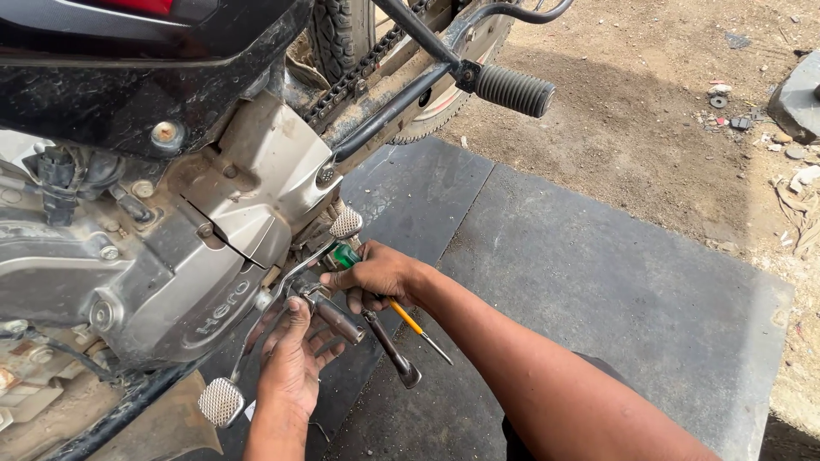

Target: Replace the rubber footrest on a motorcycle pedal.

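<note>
Right hand (376, 275) is closed around a green-handled screwdriver (346, 255) plus a socket wrench (389, 346), both shafts slanting down-right, away from the motorcycle engine (162, 282). Left hand (295, 358), nearer the gear lever (256, 341), grips a dark cylindrical tool (337, 320) just below the footpeg (346, 224).
</note>
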